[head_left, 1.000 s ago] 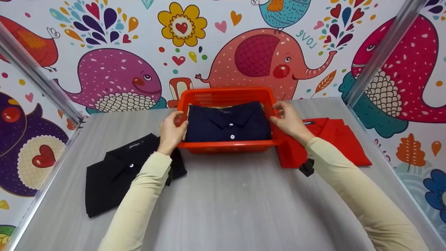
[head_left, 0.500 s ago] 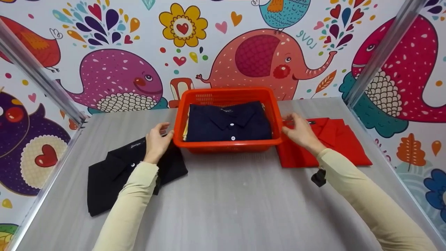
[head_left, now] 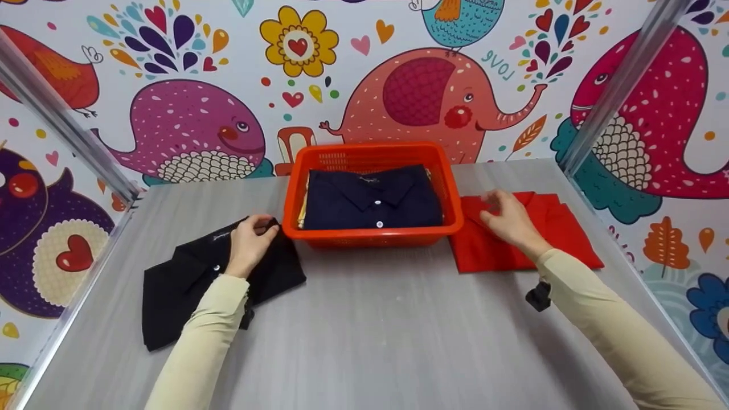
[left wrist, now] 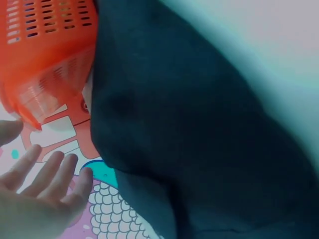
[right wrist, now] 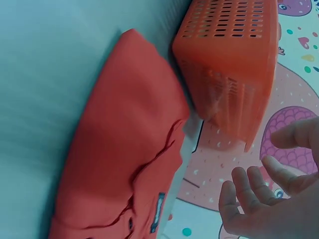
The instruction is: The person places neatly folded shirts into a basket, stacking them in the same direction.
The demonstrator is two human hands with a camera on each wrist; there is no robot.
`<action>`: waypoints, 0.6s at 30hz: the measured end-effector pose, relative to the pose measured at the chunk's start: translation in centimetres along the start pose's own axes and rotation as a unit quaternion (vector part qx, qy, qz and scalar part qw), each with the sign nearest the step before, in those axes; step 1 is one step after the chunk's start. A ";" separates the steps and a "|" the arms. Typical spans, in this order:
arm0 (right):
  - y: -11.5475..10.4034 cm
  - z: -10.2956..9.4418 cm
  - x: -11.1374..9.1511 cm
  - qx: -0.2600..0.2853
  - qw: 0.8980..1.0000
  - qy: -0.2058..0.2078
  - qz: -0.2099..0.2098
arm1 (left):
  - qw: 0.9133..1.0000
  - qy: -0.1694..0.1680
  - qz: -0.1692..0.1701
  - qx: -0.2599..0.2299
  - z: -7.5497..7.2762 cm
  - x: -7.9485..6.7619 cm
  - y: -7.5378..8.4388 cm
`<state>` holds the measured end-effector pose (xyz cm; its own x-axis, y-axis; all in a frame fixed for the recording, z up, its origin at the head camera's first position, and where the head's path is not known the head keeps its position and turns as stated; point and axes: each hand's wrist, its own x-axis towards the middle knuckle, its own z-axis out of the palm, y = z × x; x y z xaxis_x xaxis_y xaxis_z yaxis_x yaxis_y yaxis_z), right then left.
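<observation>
Basket (head_left: pixel 373 234) released, left hand (head_left: pixel 249 246) withdrawn, right hand (head_left: pixel 511 223) too

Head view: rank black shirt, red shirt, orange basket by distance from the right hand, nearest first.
1. Red shirt: overlapped by the right hand.
2. Orange basket: middle, to that hand's left.
3. Black shirt: far left, beyond the basket.

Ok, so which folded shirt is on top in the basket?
The navy shirt, with two white buttons showing, lies uppermost in the orange basket; yellowish cloth shows at its edge. The black shirt and red shirt lie outside, on the table.
</observation>
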<state>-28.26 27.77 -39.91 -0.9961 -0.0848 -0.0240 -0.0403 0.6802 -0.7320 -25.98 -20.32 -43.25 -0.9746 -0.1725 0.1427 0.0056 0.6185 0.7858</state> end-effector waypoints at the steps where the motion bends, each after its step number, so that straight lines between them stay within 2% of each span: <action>1: 0.3 -0.2 -0.1 0.001 1.000 -0.002 0.002 | 1.000 -0.005 0.001 0.001 0.0 -0.1 -0.1; 10: 2.9 -1.4 -1.4 -0.016 1.000 -0.002 -0.006 | 0.998 -0.045 0.031 -0.006 0.8 -2.1 -1.2; 18: 6.3 -3.4 -2.5 -0.036 0.999 -0.002 0.018 | 0.996 -0.067 0.051 -0.015 2.1 -4.2 -1.2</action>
<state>-26.25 34.73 -42.14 -0.9967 -0.0613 -0.0524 -0.0094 0.7339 -0.6792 -22.40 -18.73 -46.05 -0.9897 -0.0055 0.1428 0.1104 0.6046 0.7888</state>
